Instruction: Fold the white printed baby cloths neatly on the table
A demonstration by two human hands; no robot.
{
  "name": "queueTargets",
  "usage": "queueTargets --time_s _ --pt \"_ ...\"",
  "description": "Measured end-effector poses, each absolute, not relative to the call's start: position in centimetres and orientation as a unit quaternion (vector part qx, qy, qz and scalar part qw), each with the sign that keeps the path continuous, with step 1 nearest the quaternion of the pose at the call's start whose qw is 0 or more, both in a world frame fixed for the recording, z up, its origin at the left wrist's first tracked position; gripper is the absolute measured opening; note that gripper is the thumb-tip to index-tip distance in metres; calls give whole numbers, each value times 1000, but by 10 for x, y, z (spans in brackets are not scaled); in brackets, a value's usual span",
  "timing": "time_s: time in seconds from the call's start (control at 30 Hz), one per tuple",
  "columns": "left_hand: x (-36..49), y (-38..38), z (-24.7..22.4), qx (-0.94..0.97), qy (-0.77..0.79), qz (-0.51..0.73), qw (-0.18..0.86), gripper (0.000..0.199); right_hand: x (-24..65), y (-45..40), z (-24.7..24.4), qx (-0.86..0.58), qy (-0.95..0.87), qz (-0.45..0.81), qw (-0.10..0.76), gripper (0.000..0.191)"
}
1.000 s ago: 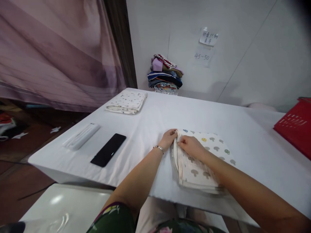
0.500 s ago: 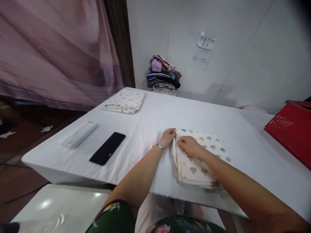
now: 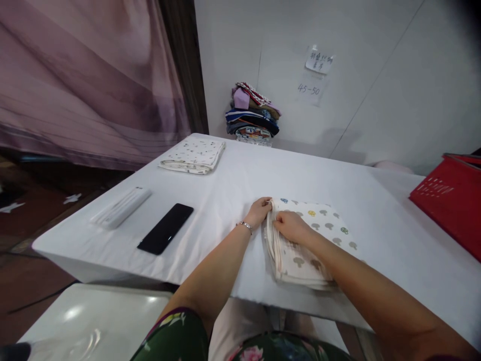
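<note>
A folded white cloth with a mushroom print (image 3: 323, 235) lies near the front edge of the white table, its layered edges facing left. At its far left corner my left hand (image 3: 260, 211) pinches the folded layers; a bracelet circles that wrist. Just to the right, my right hand (image 3: 291, 226) has its fingers curled closed at the left edge of the same cloth, gripping the upper layer. The fingertips of my right hand are partly hidden. My right forearm crosses over the near right part of the cloth.
Another folded patterned cloth (image 3: 193, 155) lies at the table's far left. A black phone (image 3: 166, 229) and a white packet (image 3: 122, 208) lie left of my arms. A red basket (image 3: 449, 200) stands at right. Stacked fabrics (image 3: 253, 118) sit by the wall beyond the white table (image 3: 233, 170).
My right hand has shifted very slightly left along the cloth's edge. My left hand stays at the corner, and the cloth lies in the same place.
</note>
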State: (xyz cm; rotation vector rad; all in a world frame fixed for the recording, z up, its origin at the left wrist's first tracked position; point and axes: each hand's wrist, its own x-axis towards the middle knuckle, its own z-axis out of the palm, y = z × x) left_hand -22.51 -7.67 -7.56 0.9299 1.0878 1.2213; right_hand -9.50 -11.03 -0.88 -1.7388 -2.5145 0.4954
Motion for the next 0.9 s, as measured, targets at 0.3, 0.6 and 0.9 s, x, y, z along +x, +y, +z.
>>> queueTargets --time_s 0.3,0.6,0.9 --pt "-226 -78 -73 403 475 510 594 30 -90 -113 -8 -573 -784 233 48 23" --pt "-225 -79 -71 398 473 516 593 27 -83 -108 -18 -596 -695 398 60 15" --pt "-225 -78 -72 406 477 515 585 31 -88 -113 -13 -588 -767 251 49 9"
